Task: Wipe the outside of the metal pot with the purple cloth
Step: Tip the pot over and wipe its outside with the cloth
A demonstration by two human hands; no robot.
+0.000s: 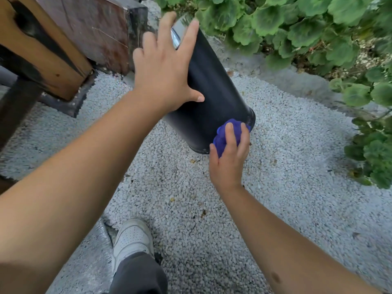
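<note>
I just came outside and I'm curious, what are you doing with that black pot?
A person is cleaning the outside of the metal pot. The pot is tilted over on the white gravel. The left hand lies spread and flat on its side to steady it. The right hand presses a bunched purple cloth against the pot's lower edge, near the ground. Green plants grow just behind it.

Open white gravel (286, 177) spreads below and right of the right hand (228, 158) — free room there. Leafy plants (318, 28) crowd the far right. A wooden block (63, 39) stands just left of the left hand (163, 75). Between the hands, the tilted black pot (212, 92) blocks passage — a shoe (131, 238) sits below.
</note>
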